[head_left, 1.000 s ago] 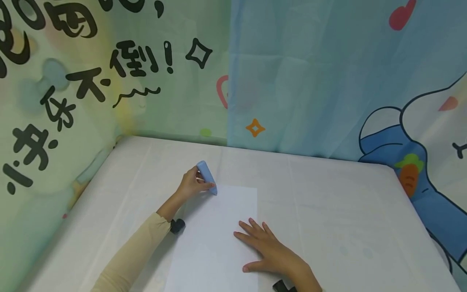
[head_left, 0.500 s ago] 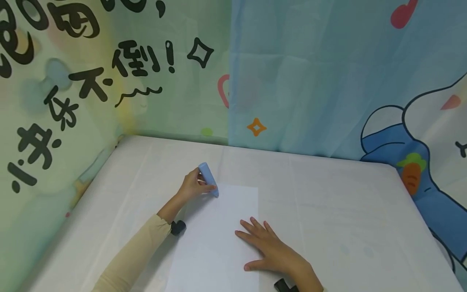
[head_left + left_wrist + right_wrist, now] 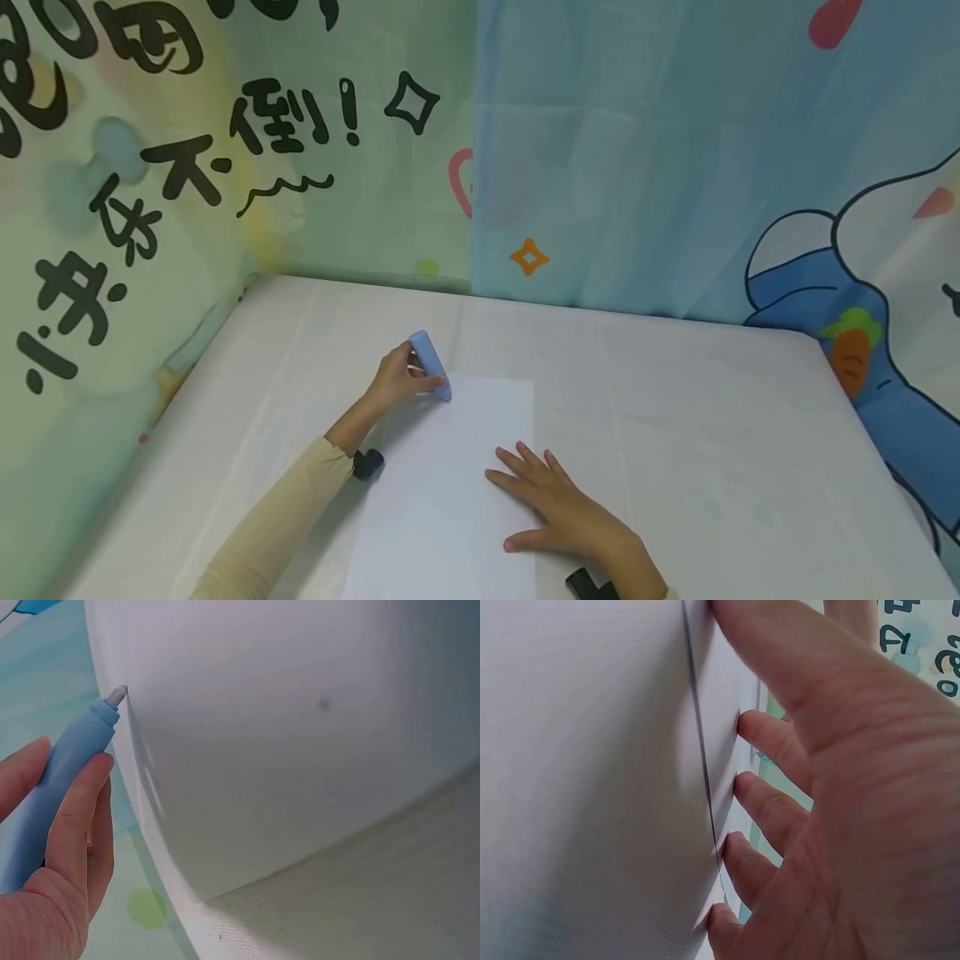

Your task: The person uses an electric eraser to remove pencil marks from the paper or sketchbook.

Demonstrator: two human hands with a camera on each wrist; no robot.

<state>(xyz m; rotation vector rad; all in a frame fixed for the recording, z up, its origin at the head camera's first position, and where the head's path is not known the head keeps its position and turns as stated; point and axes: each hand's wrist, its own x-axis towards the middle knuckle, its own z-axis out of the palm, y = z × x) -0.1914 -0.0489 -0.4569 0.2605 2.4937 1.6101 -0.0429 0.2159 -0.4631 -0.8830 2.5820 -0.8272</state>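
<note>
My left hand (image 3: 401,379) grips a thick light-blue marker (image 3: 430,365) between thumb and fingers. The marker leans, its lower end over the top of a white sheet of paper (image 3: 450,500). In the left wrist view the marker's bare grey tip (image 3: 118,694) points at the sheet, right at its surface. Fingers spread, my right hand (image 3: 558,512) rests along the sheet's right edge. Its fingertips press on the paper (image 3: 716,742) in the right wrist view. A small dark dot (image 3: 325,705) shows in the left wrist view.
A white cloth covers the table (image 3: 712,433). Printed curtains (image 3: 637,167) hang behind and to the left of it. Dark wrist-camera pieces (image 3: 368,464) sit under both wrists, and the left arm wears a beige sleeve (image 3: 277,517).
The head view has shifted slightly. Both hands, the marker and the paper keep about the same places relative to each other.
</note>
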